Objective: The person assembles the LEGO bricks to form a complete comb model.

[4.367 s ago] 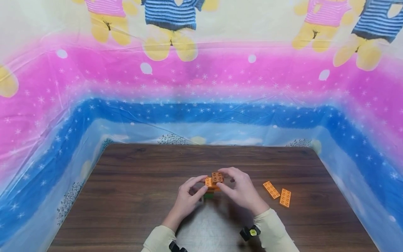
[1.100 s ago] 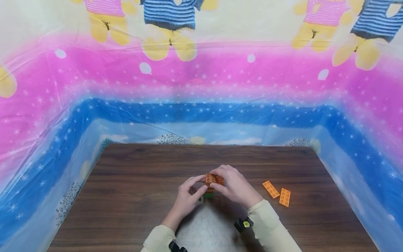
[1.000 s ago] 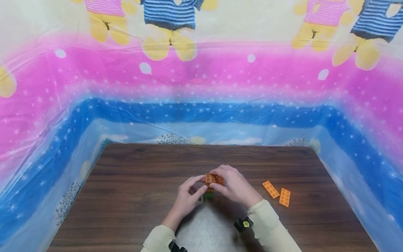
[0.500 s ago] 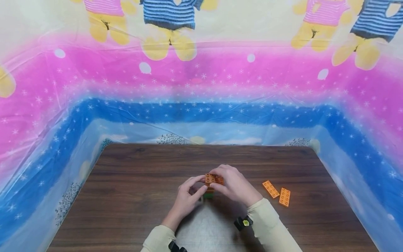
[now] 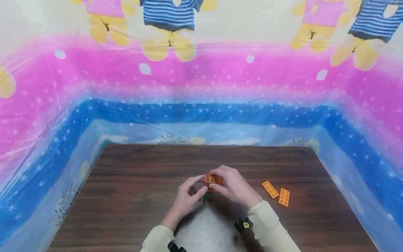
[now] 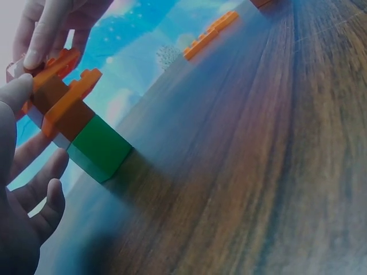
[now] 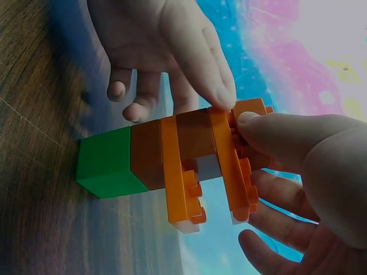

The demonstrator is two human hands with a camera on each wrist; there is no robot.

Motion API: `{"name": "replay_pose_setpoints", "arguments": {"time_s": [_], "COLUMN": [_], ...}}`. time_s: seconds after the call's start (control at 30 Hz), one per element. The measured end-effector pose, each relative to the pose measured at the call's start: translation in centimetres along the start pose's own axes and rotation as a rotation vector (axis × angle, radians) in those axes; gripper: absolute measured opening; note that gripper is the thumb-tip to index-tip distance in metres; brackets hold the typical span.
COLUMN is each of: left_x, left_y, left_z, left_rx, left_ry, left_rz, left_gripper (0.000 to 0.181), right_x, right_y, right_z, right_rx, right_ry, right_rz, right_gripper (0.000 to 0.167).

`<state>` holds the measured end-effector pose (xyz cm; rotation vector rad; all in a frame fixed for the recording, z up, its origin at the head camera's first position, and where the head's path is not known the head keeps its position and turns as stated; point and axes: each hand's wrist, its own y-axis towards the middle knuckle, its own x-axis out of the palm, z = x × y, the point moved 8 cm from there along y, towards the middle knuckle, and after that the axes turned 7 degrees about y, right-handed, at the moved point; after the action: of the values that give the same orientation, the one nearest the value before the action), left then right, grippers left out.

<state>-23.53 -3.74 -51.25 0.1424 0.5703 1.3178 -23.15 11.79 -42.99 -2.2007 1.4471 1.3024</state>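
both hands (image 5: 186, 195) (image 5: 236, 185) on brick tower (image 7: 172, 152)

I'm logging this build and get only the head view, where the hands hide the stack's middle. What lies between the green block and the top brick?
Observer: From the green block up: lower brown brick, lower orange plate, upper brown brick, upper orange plate, then the top brick.
Operator: Do the plates overhang on the same side?
Observer: Yes, both jut out the same way, with an open gap between their ends.
Operator: Does anything sit on the lower plate's overhang?
Observer: No, its studs are bare in the right wrist view.
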Motion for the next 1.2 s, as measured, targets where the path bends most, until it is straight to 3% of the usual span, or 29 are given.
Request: {"name": "replay_pose_setpoints", "arguments": {"time_s": [0.43,0.7,1.2], "left_x": [-0.4,-0.4,-0.5], "left_y": [1.0,1.0,0.9], "left_z": [1.8,1.8,1.8], "left_rx": [0.046,0.057,0.018], "left_ry": [0.015,0.007,0.026], "left_rz": [0.033,0.049,0.070], "left_gripper": [0.038,0.034,0.034], "right_x": [0.1,0.1,0.2], "right_y": [0.0,-0.3,-0.6], "right_z": [0.0,0.5,1.6], "right_rx": [-0.001,0.036,0.081], "right_ry": [0.017,0.086,0.219], "right_rz": [0.016,0.044,0.066], "right_gripper": [0.035,0.036,0.027]}}
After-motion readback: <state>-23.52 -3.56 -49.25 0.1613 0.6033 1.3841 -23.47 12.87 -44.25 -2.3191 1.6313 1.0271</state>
